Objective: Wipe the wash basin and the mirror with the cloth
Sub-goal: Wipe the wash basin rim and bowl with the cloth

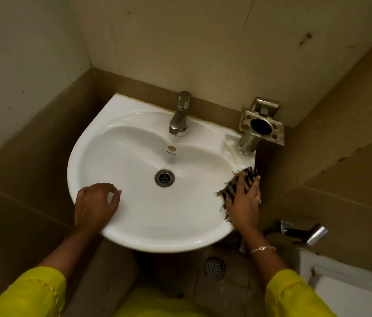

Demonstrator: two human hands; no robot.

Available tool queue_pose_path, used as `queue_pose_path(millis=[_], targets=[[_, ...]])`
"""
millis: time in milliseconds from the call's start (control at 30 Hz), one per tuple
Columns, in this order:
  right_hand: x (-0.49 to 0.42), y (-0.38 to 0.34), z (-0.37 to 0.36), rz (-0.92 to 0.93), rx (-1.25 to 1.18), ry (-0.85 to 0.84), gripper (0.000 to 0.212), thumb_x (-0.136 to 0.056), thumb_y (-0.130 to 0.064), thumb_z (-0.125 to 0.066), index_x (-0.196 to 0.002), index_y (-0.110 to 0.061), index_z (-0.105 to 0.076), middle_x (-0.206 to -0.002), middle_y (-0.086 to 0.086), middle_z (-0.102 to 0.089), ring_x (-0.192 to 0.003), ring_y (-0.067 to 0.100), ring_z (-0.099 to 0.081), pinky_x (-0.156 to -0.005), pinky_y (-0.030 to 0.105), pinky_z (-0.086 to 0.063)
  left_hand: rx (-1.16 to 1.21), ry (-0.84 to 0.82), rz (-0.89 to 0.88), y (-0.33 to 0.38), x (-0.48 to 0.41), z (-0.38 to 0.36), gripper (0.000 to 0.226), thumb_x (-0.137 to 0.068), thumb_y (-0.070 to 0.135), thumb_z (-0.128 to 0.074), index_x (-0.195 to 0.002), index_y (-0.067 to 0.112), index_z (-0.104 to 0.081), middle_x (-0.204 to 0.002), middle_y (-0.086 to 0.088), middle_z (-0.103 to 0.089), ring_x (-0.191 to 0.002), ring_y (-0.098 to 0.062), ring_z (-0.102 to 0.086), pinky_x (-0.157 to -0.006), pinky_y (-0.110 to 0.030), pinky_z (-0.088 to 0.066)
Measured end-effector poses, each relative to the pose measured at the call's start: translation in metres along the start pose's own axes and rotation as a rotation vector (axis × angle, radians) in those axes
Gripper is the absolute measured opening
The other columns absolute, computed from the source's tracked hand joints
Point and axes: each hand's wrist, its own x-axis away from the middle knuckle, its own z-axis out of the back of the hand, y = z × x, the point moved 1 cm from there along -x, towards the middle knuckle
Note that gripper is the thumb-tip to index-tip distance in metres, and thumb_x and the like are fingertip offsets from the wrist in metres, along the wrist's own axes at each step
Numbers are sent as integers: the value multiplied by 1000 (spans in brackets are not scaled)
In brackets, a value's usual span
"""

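A white wash basin point(134, 156) is fixed to the tiled wall, with a steel drain point(164, 178) in its bowl and a metal tap point(179, 114) at the back. My right hand point(245, 202) presses a frayed brown and black striped cloth point(237, 183) flat against the basin's right rim. Fingers curled loosely, my left hand point(96, 205) rests on the front left rim and holds nothing. No mirror is in view.
A metal tumbler holder point(260, 126) juts from the wall over the basin's back right corner. Below right are a hand-spray nozzle point(306, 233) and the white edge of a toilet point(345, 287). A floor drain point(214, 267) lies under the basin.
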Motion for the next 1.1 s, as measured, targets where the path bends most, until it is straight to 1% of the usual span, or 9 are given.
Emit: queue_pose_path(millis=[200,400,733,800,867,933,967,1033,1100], targets=[[-43,2,10,142,197,-36,79,-90,-33,-52,-148,-18,0,-152,26,9,-138,48,-1,-114,52,-18,12,-50,-33,-3,1,-2,36,-76,39,-47,-83,10,-68,-95,-10,-70,-101,-30,-61,-89,-46,-39],[-38,8,1,114,158,33,66,-97,-30,-37,-148,-8,-1,-155,19,3,-141,40,5,-114,46,-13,-14,-128,-127,-27,-33,-2,53,-77,47,-41,-90,3,-68,-102,-17,-68,-115,-35,-52,-101,-51,-30],[-90,-22,8,88,214,95,54,-97,-35,-37,-142,-6,-31,-142,31,-32,-135,50,-17,-111,55,-7,179,95,47,-25,-36,8,45,-81,41,-41,-77,3,-64,-91,-19,-69,-102,-35,-59,-105,-41,-28],[-98,-33,7,50,207,113,55,-94,-37,-34,-131,1,-45,-122,38,-50,-120,57,-38,-107,61,-16,186,107,56,-21,-36,10,36,-82,32,-46,-76,2,-65,-90,-20,-68,-100,-36,-60,-103,-42,-30],[-110,-41,1,2,195,54,54,-88,-38,-37,-116,2,-60,-88,33,-66,-86,52,-61,-90,67,-37,184,124,59,-18,-36,9,34,-81,29,-48,-75,0,-66,-88,-22,-68,-97,-38,-61,-102,-44,-32],[-116,-51,2,7,142,63,49,-86,-36,-41,-110,1,-63,-72,25,-67,-66,44,-64,-74,66,-47,184,122,63,-20,-37,8,42,-83,36,-44,-75,1,-65,-86,-20,-69,-93,-36,-62,-102,-42,-32],[-115,-59,9,-11,117,54,49,-88,-34,-42,-116,3,-59,-81,28,-67,-73,45,-64,-78,67,-45,185,119,62,-20,-38,7,46,-82,41,-40,-75,2,-65,-85,-19,-69,-92,-34,-63,-103,-41,-31],[-118,-73,8,-82,69,90,55,-96,-35,-36,-137,1,-35,-127,32,-50,-115,49,-48,-99,67,-27,180,110,59,-22,-39,5,49,-81,44,-37,-74,4,-64,-83,-17,-69,-89,-33,-63,-103,-40,-31],[-124,-82,0,-100,-41,144,59,-98,-35,-33,-144,0,-20,-146,28,-29,-128,50,-32,-104,66,-13,184,112,61,-24,-38,6,48,-81,44,-37,-73,5,-64,-80,-15,-68,-86,-32,-64,-103,-38,-30]])
